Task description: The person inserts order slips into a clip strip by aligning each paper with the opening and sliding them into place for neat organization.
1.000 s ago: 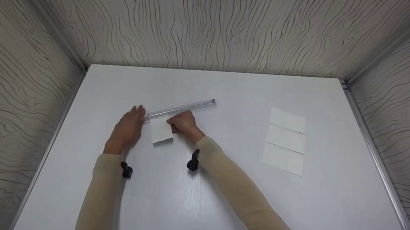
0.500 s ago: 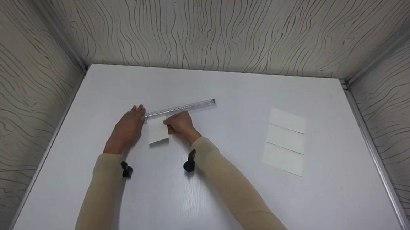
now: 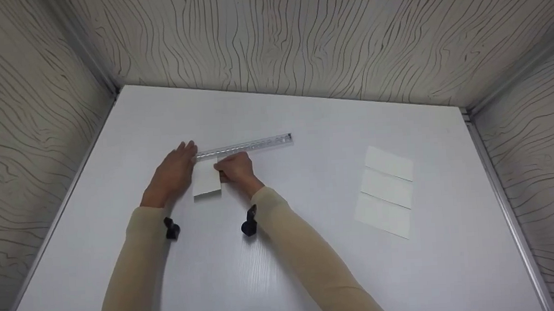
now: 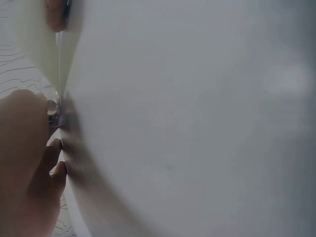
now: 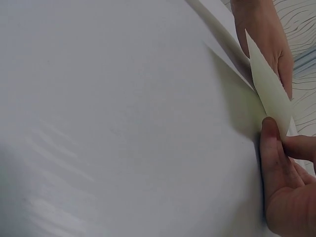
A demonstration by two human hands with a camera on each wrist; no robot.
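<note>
In the head view, a clear plastic ruler (image 3: 257, 144) lies slightly slanted on the white table. My left hand (image 3: 174, 174) rests palm down at the ruler's left end, fingers stretched forward and its inner side touching that end. Between thumb and fingers, my right hand (image 3: 237, 169) pinches the right edge of a small pale-cream paper piece (image 3: 205, 177). The paper's top edge sits along the ruler's lower side, close to my left hand. The right wrist view shows the paper (image 5: 269, 91) bent up off the tabletop; its near edge casts a shadow.
To the right on the table (image 3: 309, 211) lie three similar cream paper strips (image 3: 387, 190), edge to edge in a slanted column. Panels with a wood-line pattern (image 3: 279, 40) rise behind the table and on both sides.
My right hand has slid left along the ruler with the pinched paper, bringing it nearer my left hand. The left hand and the ruler stay in place.
</note>
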